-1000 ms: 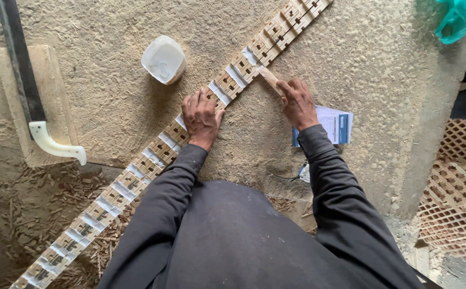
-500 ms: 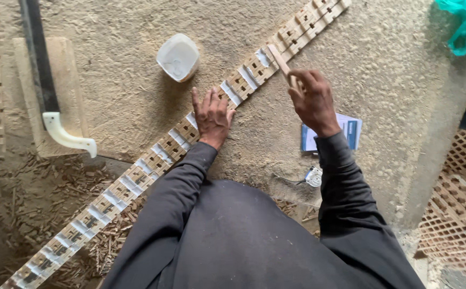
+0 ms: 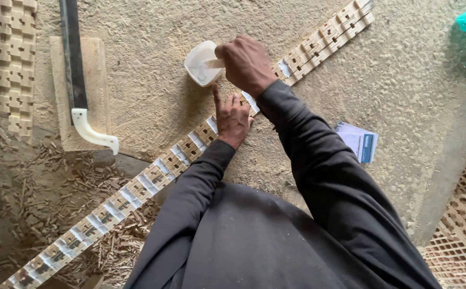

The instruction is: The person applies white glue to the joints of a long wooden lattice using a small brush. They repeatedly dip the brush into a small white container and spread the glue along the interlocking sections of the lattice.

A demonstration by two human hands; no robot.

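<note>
A long notched wooden strip (image 3: 152, 179) with white glue in its slots runs diagonally across the sawdust-covered bench. My left hand (image 3: 232, 118) lies flat on the strip near its middle, fingers spread. Above it, my right hand (image 3: 246, 63) holds a small flat wooden stick (image 3: 212, 63) whose tip is inside a white plastic cup (image 3: 199, 62) of white glue. The cup stands just left of the strip.
A black bar with a white curved handle (image 3: 86, 126) lies on a wooden board at left. Carved lattice pieces (image 3: 8, 48) sit at top left and bottom right. Wood chips (image 3: 45, 182) cover the lower left. A blue-and-white paper packet (image 3: 362, 141) lies at right.
My right hand lifted the stick off the strip and moved left, over my left hand, to the glue cup. My left hand stayed on the strip. The view shifted.
</note>
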